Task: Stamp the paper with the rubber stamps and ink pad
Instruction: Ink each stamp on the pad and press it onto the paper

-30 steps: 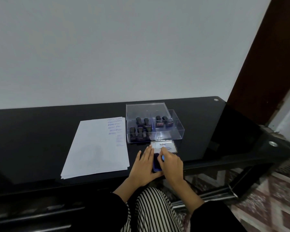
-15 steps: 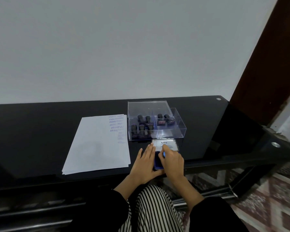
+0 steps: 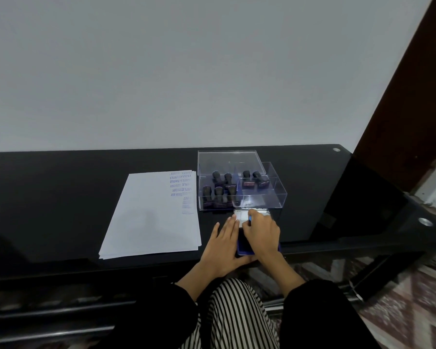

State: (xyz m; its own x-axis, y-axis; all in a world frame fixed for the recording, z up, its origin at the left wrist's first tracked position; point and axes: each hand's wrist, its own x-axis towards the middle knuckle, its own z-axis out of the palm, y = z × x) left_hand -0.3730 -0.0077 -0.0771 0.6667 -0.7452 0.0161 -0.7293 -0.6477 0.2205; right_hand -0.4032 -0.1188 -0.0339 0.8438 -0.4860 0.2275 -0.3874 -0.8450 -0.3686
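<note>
A stack of white paper lies on the black table, with blue stamp prints along its far right edge. The ink pad is a blue tray at the table's front edge, its silver lid folded back. My left hand lies flat with straight fingers against the pad's left side. My right hand is curled over the pad and grips a rubber stamp, of which only a blue tip shows. Several black-handled stamps stand in a clear box.
The clear box's lid leans behind the box. The black glass table ends at a front edge just under my wrists. A dark wooden door frame rises at the right. Patterned floor shows below right.
My right hand has crept a little forward over the pad toward the folded-back lid. My left hand stays flat beside the pad. The view has shifted slightly.
</note>
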